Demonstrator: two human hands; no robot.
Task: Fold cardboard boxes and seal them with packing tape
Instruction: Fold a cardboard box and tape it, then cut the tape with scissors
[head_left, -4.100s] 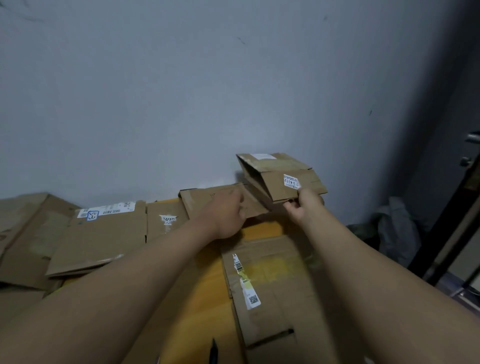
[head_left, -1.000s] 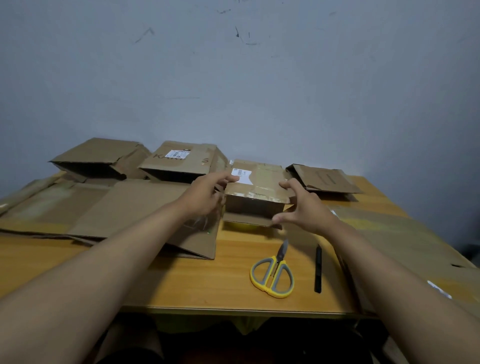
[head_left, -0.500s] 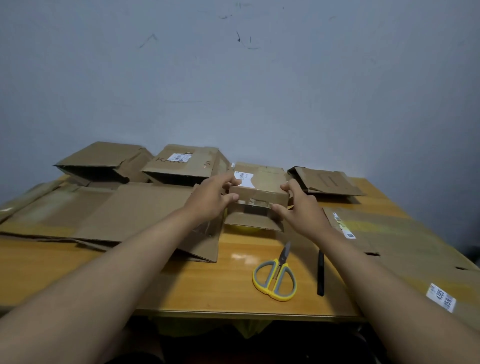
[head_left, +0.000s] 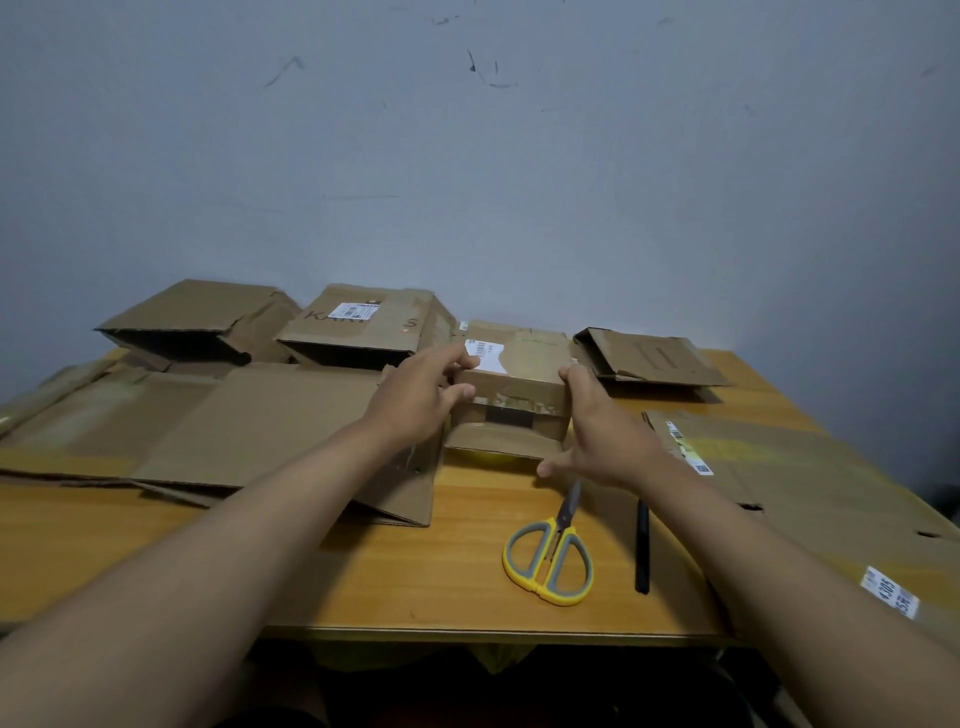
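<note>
Far to the left of our left hand (head_left: 415, 402) we are seeing a half-raised brown cardboard box with an open dark mouth (head_left: 197, 327), and next to it a second brown box with a white label and black lettering (head_left: 363, 327); both are sitting behind a wide flattened sheet of brown cardboard (head_left: 260, 426) that is lying under our left forearm on the yellow-orange wooden table (head_left: 415, 571). Our left hand is gripping the left end of the small brown cardboard box with a white barcode label (head_left: 514, 379), thumb curled against its front face and fingers reaching over the top edge. Our right hand (head_left: 597, 434) is pressing on the opposite end, thumb upright against the corner and the other fingers spread and relaxed below; we are judging that the two hands are squeezing the box square so its loose front flap (head_left: 498, 439) can be folded shut. Just below our right hand, yellow-and-grey handled scissors (head_left: 550, 556) and a slim black pen (head_left: 642, 545) are lying within easy reach, probably for the taping. Beyond our right hand a flattened brown box (head_left: 649, 358) is resting, and further right another large flat cardboard sheet with labels (head_left: 810, 488) is waiting
</note>
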